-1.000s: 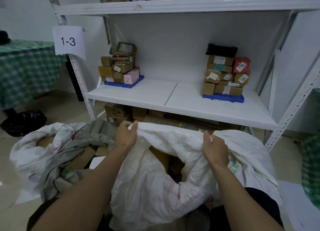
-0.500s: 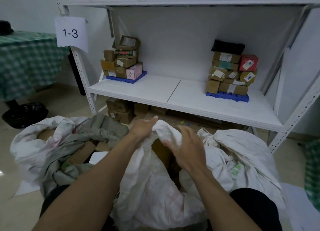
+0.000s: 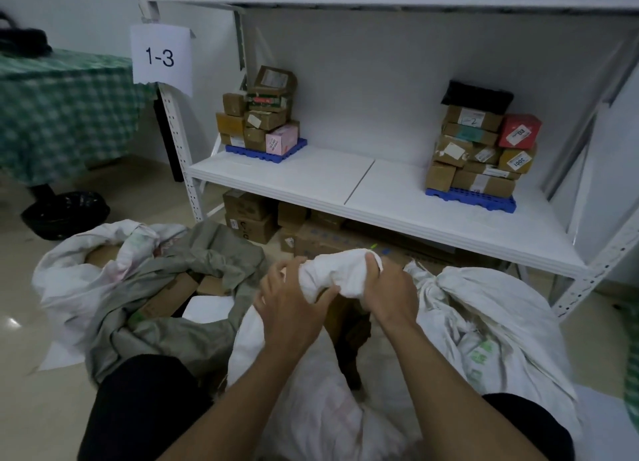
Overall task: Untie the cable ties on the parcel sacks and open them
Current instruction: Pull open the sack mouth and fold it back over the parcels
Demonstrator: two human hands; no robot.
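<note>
**White woven sack mouth bunched in both hands**

White woven parcel sack (image 3: 345, 374) sits on the floor in front of the shelf rack (image 3: 345, 184). Left hand (image 3: 294, 308) and right hand (image 3: 390, 291) both clench its gathered rim (image 3: 340, 274), probably to roll the mouth down. A brown parcel (image 3: 340, 313) shows inside; no cable tie visible. A grey sack (image 3: 214, 263) lies open, left of it.

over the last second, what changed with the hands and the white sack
Both hands came together: a second ago they held the white sack's rim spread wide apart; now the left hand and right hand grip its bunched mouth side by side, gathering the opening. The grey-green sack at left, already open, and the parcel stacks on the shelf stayed put.
</note>
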